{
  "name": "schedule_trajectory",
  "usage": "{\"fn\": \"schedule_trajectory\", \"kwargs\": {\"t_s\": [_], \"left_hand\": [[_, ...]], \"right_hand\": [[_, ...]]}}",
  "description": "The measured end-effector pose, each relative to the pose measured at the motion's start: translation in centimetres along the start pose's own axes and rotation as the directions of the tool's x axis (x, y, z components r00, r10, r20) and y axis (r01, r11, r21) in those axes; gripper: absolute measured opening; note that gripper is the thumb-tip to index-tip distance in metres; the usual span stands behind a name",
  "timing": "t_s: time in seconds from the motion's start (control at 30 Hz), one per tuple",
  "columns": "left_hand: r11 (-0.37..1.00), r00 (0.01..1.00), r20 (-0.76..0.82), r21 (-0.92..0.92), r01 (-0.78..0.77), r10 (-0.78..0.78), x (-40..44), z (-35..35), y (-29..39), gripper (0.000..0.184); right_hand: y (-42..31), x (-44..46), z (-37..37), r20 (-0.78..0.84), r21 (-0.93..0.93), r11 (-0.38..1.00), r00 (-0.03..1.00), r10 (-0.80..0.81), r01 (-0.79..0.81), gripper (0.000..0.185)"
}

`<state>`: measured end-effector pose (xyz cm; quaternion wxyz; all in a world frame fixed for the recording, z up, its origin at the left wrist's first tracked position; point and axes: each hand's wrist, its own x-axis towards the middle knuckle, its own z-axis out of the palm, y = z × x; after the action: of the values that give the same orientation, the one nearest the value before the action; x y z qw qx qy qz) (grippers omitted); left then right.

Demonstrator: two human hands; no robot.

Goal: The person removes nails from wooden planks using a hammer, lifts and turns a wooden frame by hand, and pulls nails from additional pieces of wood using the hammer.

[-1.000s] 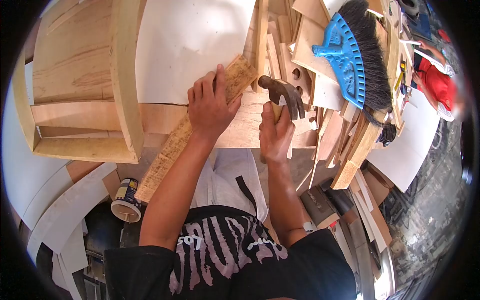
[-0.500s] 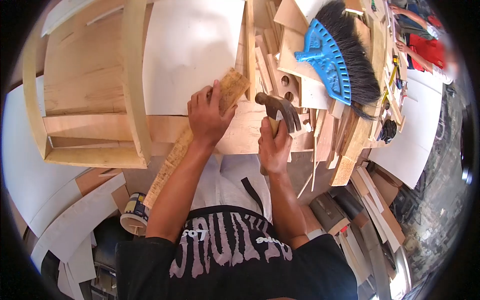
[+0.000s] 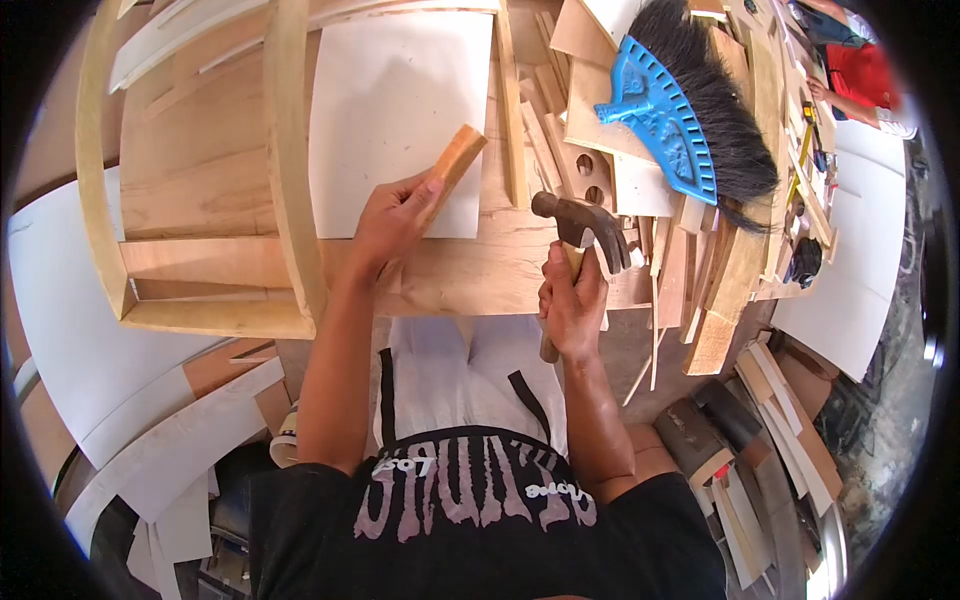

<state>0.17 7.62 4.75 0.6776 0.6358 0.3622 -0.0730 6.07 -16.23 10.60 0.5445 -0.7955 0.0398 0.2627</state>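
Note:
My left hand point(image 3: 395, 225) is wrapped round a wooden board point(image 3: 460, 160), which is tilted so that its narrow edge shows. The board's upper end lies over a white sheet point(image 3: 395, 100); its lower part is hidden by my hand and forearm. My right hand point(image 3: 575, 300) grips a claw hammer point(image 3: 583, 222) by its handle, close below the metal head, which points up over the workbench edge point(image 3: 465, 285). To the left of my left hand stands a curved wooden frame point(image 3: 290, 170).
A blue brush point(image 3: 665, 125) with black bristles lies on wood offcuts point(image 3: 640, 185) at the right. A tape measure point(image 3: 808, 112) is farther right. Another person in red point(image 3: 858, 75) is at the top right. Boards and a tub point(image 3: 285, 440) are below the bench.
The board in my left hand has turned from its broad face onto its narrow edge, and its lower end no longer shows beside my forearm. The hammer stays in my right hand.

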Motion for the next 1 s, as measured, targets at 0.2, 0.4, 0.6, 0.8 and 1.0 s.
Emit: {"fn": "schedule_trajectory", "kwargs": {"t_s": [0.2,0.4,0.6,0.8,1.0], "left_hand": [[0.979,0.998,0.061,-0.206,0.006,0.007,0.2,-1.7,-1.4,0.048],[0.91,0.988,0.112,-0.413,-0.048,0.103,-1.5,-0.8,-0.5,0.05],[0.903,0.985,0.145,-0.428,-0.022,0.092,-2.5,-0.1,-0.4,0.052],[0.878,0.979,0.176,-0.478,-0.003,0.099,-2.9,-0.3,-1.1,0.052],[0.933,0.983,0.069,-0.333,-0.138,0.17,-4.2,0.3,-0.8,0.049]], "right_hand": [[-0.2,-0.5,0.7,0.047,-0.011,1.0,0.999,0.004,-0.004,0.027],[-0.2,-1.4,0.4,0.066,0.073,0.997,0.998,0.003,-0.008,0.024],[-0.7,-1.9,-0.5,0.074,0.112,0.994,0.997,0.008,-0.016,0.032],[-0.2,-2.0,-0.7,0.071,0.127,0.992,0.997,-0.009,0.0,0.033],[0.3,-2.2,-1.0,0.059,0.113,0.992,0.997,0.044,-0.05,0.031]]}}
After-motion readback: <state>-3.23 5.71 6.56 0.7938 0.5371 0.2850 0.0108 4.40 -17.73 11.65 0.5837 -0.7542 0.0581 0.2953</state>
